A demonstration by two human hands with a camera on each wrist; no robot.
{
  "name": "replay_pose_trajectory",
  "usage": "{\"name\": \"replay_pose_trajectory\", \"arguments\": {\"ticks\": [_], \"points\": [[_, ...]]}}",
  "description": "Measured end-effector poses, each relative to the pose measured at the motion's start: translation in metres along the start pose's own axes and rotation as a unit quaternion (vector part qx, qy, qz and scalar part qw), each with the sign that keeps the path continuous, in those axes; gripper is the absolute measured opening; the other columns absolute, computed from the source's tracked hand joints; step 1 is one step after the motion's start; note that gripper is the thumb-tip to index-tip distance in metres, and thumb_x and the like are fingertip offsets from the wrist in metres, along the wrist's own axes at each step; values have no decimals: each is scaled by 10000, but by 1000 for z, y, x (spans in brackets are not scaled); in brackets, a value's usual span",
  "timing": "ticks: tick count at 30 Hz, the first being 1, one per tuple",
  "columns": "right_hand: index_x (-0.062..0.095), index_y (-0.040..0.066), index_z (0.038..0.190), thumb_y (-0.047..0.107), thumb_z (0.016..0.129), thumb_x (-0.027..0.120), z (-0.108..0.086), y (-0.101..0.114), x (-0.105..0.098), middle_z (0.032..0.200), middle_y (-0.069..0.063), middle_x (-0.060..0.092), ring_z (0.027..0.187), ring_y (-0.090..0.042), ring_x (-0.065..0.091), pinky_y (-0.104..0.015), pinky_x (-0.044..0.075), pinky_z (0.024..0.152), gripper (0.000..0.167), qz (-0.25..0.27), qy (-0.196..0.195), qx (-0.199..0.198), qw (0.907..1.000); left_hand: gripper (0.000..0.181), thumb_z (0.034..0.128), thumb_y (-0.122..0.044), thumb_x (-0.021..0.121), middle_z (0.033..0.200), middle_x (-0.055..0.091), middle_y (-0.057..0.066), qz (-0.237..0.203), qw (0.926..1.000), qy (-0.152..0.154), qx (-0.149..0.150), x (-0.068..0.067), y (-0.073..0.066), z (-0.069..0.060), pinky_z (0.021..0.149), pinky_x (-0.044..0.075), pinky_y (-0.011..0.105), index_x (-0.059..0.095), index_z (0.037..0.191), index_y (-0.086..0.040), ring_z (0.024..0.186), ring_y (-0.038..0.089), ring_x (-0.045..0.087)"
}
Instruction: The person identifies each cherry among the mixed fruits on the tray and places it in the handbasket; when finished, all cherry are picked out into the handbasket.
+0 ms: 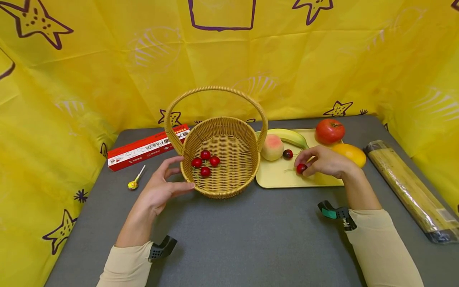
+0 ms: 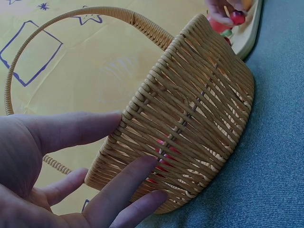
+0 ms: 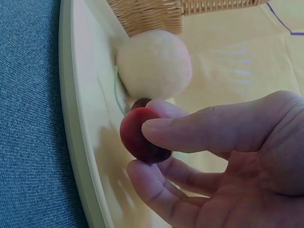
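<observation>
A wicker basket (image 1: 222, 194) with a tall arched handle stands in the middle of the table, several red cherries (image 1: 205, 155) lying in its left part. Against its left side rests my left hand (image 1: 159, 187), fingers spread, thumb at the rim and fingertips on the outer weave. Over the pale yellow tray (image 1: 269, 180), my right hand (image 1: 322, 161) pinches a red cherry (image 3: 137, 135) between thumb and fingers; a thin stem trails left. A darker cherry (image 1: 288, 154) lies just beyond it, beside the peach (image 1: 273, 147).
On the tray are also a banana (image 1: 292, 137), a red tomato-like fruit (image 1: 330, 131) and a yellow mango-like fruit (image 1: 350, 154). Left of the basket lie a red pasta box (image 1: 147, 148) and a lollipop (image 1: 133, 184). A wrapped bamboo roll (image 1: 408, 187) lies along the right side.
</observation>
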State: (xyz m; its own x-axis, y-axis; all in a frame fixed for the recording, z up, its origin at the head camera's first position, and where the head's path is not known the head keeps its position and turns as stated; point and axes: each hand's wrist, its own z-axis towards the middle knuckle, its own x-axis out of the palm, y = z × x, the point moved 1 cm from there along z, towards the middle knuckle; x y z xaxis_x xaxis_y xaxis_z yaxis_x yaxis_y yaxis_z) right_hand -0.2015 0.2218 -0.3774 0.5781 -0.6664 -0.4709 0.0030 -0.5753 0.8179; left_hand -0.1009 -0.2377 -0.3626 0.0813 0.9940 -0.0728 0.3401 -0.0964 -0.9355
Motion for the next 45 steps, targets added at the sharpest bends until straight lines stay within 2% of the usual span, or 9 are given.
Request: {"name": "replay_pose_trajectory", "arguments": {"ticks": [23,32,45], "points": [[652,-74,1214,-1,844,811,-10,21,2,1124,-166,698,959,-261,682,-302,603,820,410,592,-210,-219,9978,897,885,-15,807,1575,315,247,81,10000,-9,-15,-1,1,1,861,631,305,289,1599,-176,977,198,727],[662,-47,1185,15,856,817,-14,30,1,1158,-151,688,981,-246,704,-309,596,841,369,713,-245,-331,9966,892,885,-4,802,1568,333,246,82,10000,-16,26,-1,1,1,859,632,306,292,1597,-173,977,193,727],[669,-27,1142,26,855,831,-21,47,4,1093,-98,703,1059,-290,696,-362,627,858,334,791,-22,-987,9920,889,889,3,796,1574,323,251,32,10000,8,46,-1,1,1,859,632,306,289,1598,-172,991,190,722]]}}
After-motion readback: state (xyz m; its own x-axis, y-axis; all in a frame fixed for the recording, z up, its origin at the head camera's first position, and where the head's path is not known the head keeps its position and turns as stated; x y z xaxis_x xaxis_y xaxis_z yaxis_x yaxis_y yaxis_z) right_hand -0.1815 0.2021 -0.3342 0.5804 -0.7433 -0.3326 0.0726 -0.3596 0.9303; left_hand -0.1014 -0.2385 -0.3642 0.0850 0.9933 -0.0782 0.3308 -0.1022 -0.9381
